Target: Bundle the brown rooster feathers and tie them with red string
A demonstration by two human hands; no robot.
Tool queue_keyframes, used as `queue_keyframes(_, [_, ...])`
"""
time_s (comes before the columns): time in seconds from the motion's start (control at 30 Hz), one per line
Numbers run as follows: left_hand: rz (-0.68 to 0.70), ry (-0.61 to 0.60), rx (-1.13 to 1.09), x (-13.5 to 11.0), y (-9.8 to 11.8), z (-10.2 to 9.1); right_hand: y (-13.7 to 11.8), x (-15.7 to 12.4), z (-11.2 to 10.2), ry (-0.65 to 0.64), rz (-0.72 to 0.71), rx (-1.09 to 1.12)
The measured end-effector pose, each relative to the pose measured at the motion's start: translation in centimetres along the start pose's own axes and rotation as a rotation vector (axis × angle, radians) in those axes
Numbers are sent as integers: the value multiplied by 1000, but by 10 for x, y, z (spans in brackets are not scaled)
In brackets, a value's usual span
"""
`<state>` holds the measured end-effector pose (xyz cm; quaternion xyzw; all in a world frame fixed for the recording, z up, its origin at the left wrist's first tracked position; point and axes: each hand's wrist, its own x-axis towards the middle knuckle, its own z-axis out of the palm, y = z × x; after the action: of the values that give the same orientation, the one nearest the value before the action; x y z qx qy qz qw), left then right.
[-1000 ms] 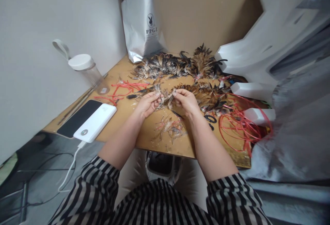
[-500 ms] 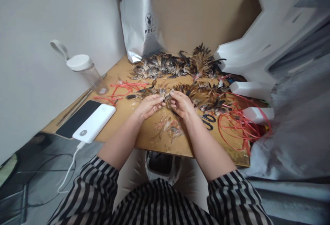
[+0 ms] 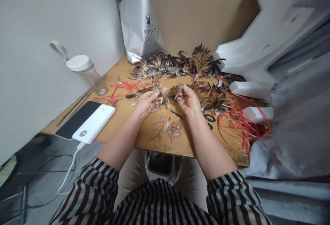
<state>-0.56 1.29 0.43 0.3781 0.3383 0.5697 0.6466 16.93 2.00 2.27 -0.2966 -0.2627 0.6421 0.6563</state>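
Observation:
My left hand (image 3: 146,102) pinches a small bunch of brown and grey feathers (image 3: 161,93) over the wooden table (image 3: 134,123). My right hand (image 3: 189,100) holds a single brown feather (image 3: 177,90) between its fingertips, a little apart from the bunch. A big heap of brown and black feathers (image 3: 180,65) lies behind my hands. A smaller pile of feathers (image 3: 211,96) sits to the right of my right hand. Feather scraps with pink bits (image 3: 168,127) lie on the table below my hands.
Red cords (image 3: 238,123) coil at the right, more red cord (image 3: 123,88) at the left. Black scissors (image 3: 210,118) lie by my right wrist. A white power bank (image 3: 94,123), a dark phone (image 3: 77,117), a clear bottle (image 3: 85,70), a silver bag (image 3: 140,25) and white foam pieces (image 3: 251,89) stand around.
My hands were together on the feather bunch. My right hand has since pulled away to the right and up with one feather; my left hand stays on the bunch.

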Motion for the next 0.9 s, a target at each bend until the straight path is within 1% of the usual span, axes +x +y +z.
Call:
queue_keyframes(0.1, [38,24,36,-1,2,0,-2,0,-2,-14,-18,1])
queue_keyframes(0.2, [107,61,51,-2,5,1,-2,-3,0,-48,3,-19])
queue_keyframes(0.3, [149,52,29,-2,7,2,0,-9,5,-106,31,-55])
queue_keyframes(0.43, [77,-35,37,-6,8,5,4,-14,12,-166,48,-131])
queue_keyframes(0.53, [8,-133,55,-9,7,7,9,-14,15,-129,-3,-148])
queue_keyframes(0.6, [-38,-175,60,-10,5,8,13,-13,16,-85,-30,-144])
queue_keyframes(0.7, [-82,-197,38,-10,1,8,19,-12,18,-43,-31,-120])
queue_keyframes(0.9, [-91,-194,-51,-7,-2,8,25,-17,22,-31,45,-92])
